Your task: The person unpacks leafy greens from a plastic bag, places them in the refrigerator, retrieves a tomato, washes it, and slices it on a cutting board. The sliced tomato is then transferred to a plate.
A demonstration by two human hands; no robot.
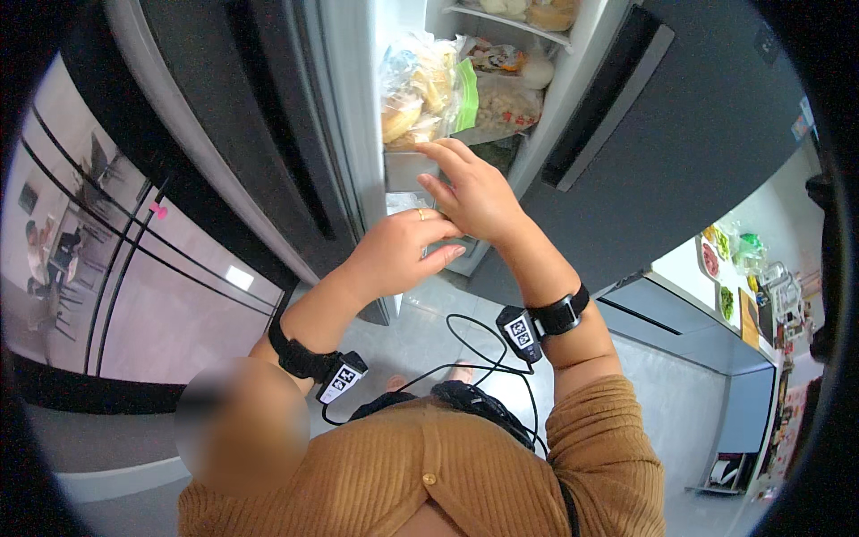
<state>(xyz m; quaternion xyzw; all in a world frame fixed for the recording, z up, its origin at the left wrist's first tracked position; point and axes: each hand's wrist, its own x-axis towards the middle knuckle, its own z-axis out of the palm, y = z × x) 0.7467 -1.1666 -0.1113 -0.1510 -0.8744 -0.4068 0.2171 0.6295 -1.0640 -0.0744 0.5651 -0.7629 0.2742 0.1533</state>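
Note:
A refrigerator stands ahead of me, its interior shelf [530, 31] showing between two dark doors. My right hand [478, 191] is stretched towards it with bent fingers apart and nothing in them. Its fingertips overlap the lower edge of a clear plastic bag of bread-like food [419, 101]; I cannot tell whether they touch. My left hand [406, 245], with a ring on one finger, is just below and to the left. It holds nothing, and its fingertips reach the right hand's wrist side. Beside the first bag lies another bag of pale food [507, 107], behind a green bag strip [468, 97].
The left door [201, 87] and right door [671, 148] flank my arms. A black cable [449, 368] loops between the wrist straps. On the right, a counter [684, 265] holds a plate of meat [710, 258], greens [727, 302] and a cutting board [749, 319].

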